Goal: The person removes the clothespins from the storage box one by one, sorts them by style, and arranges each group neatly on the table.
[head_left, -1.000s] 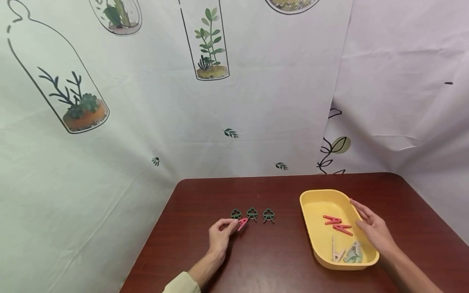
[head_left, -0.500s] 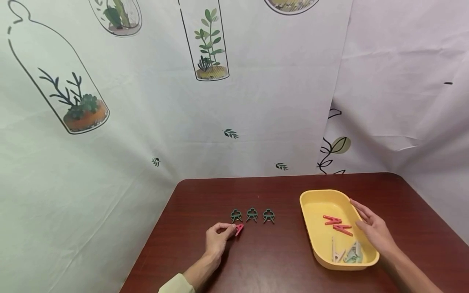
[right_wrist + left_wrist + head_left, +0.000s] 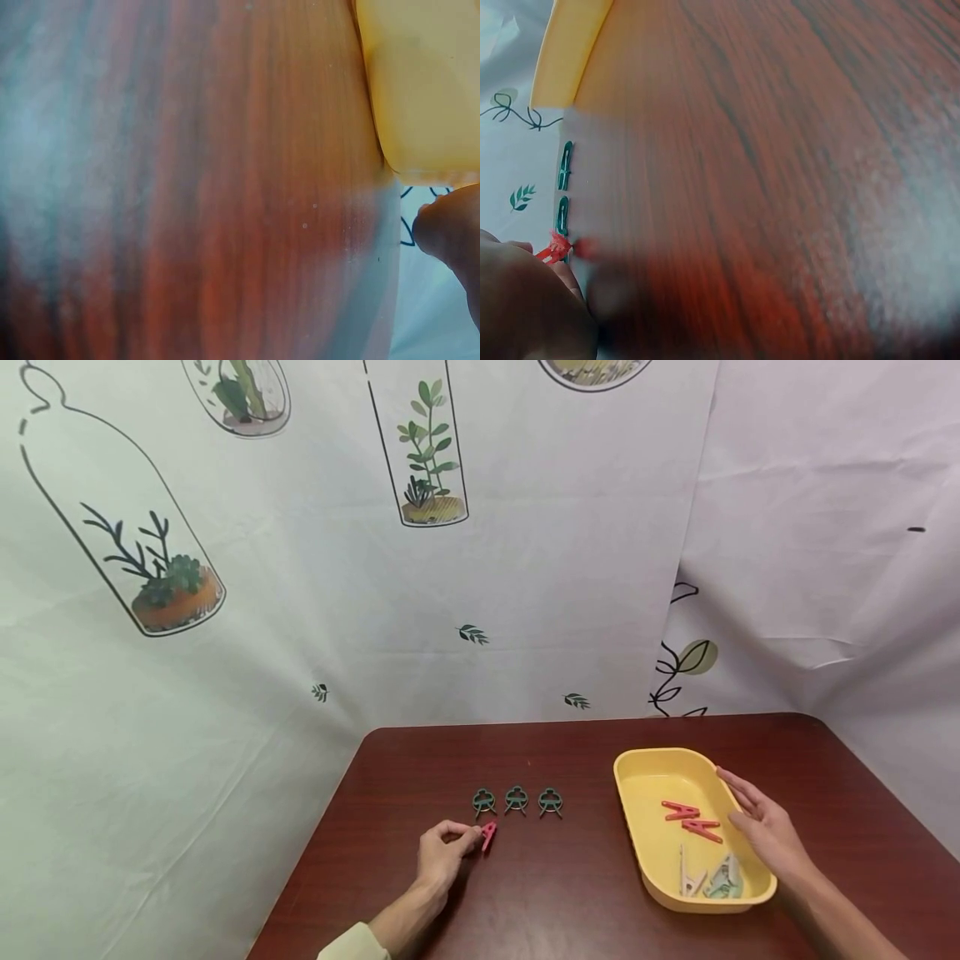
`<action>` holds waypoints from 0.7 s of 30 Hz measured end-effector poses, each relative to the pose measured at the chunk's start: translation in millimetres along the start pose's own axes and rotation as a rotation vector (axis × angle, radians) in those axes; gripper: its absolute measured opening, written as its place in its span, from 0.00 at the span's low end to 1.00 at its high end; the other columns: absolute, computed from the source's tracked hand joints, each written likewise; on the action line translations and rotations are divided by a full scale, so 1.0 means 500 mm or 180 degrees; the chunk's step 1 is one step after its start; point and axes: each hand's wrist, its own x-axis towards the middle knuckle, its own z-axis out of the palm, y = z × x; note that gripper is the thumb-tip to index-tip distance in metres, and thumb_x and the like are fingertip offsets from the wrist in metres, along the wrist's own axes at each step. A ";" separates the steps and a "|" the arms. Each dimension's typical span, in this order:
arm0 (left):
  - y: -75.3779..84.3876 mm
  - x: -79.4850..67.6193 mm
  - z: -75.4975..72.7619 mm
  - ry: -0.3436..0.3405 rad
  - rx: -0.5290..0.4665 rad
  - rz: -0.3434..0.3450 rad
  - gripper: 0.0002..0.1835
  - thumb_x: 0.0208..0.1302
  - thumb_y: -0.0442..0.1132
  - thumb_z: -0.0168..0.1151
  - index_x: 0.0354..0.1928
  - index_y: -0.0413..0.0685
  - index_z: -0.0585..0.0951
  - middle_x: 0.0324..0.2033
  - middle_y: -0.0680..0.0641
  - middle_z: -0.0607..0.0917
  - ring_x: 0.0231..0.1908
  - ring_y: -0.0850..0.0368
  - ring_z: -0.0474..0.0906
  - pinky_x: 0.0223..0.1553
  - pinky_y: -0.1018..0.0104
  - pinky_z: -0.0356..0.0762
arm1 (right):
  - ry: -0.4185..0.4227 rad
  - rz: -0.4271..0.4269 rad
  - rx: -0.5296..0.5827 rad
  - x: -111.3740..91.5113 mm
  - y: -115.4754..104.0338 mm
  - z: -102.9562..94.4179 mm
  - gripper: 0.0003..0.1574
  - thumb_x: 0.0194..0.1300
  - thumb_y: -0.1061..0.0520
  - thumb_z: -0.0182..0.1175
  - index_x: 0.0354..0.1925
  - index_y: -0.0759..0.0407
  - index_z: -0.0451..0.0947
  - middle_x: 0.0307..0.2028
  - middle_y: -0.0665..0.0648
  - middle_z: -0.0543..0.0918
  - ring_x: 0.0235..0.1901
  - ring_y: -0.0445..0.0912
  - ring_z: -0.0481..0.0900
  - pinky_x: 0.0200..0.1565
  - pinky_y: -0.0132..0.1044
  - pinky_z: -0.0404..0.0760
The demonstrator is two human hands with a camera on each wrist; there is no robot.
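In the head view my left hand (image 3: 441, 857) pinches a red clothespin (image 3: 488, 835) between thumb and fingertips, just in front of a row of green clips. The left wrist view shows the same red clothespin (image 3: 555, 247) beside the hand, partly blurred. Three green clips with round bodies and splayed legs lie in that row: the left clip (image 3: 483, 802), the middle clip (image 3: 516, 799) and the right clip (image 3: 550, 802). My right hand (image 3: 776, 839) holds the right rim of a yellow tray (image 3: 637, 835), with the thumb over the edge.
Inside the tray lie two red clothespins (image 3: 690, 821), a pale clothespin (image 3: 691, 881) and a pale green clip (image 3: 725, 878). The dark red-brown wooden table (image 3: 555, 893) meets a white curtain (image 3: 525, 585) printed with plants at its back edge.
My left hand has drawn the red clothespin back from the green clips, slightly left and toward me. The clothespin has turned more upright. The right hand and tray have stayed put.
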 end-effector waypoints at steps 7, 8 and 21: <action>0.006 -0.002 -0.007 -0.0021 0.0273 0.0068 0.10 0.62 0.38 0.78 0.35 0.39 0.87 0.27 0.51 0.87 0.29 0.59 0.83 0.32 0.71 0.76 | 0.0016 0.0041 -0.0016 0.000 0.000 0.000 0.36 0.78 0.72 0.49 0.80 0.69 0.58 0.70 0.28 0.67 0.58 0.14 0.68 0.49 0.18 0.78; 0.006 -0.001 -0.007 -0.0054 0.0288 0.0107 0.10 0.62 0.37 0.78 0.35 0.39 0.86 0.28 0.51 0.87 0.29 0.59 0.83 0.32 0.71 0.77 | 0.0019 0.0051 -0.0022 0.000 0.000 0.000 0.36 0.78 0.72 0.49 0.80 0.68 0.58 0.70 0.29 0.67 0.58 0.14 0.68 0.49 0.18 0.78; -0.006 0.022 0.011 -0.0785 0.0416 0.1162 0.15 0.65 0.27 0.74 0.52 0.34 0.86 0.46 0.38 0.91 0.48 0.44 0.89 0.49 0.66 0.86 | 0.0027 0.0034 0.0022 -0.002 -0.001 0.000 0.36 0.78 0.72 0.49 0.80 0.67 0.59 0.69 0.26 0.68 0.58 0.14 0.68 0.48 0.18 0.78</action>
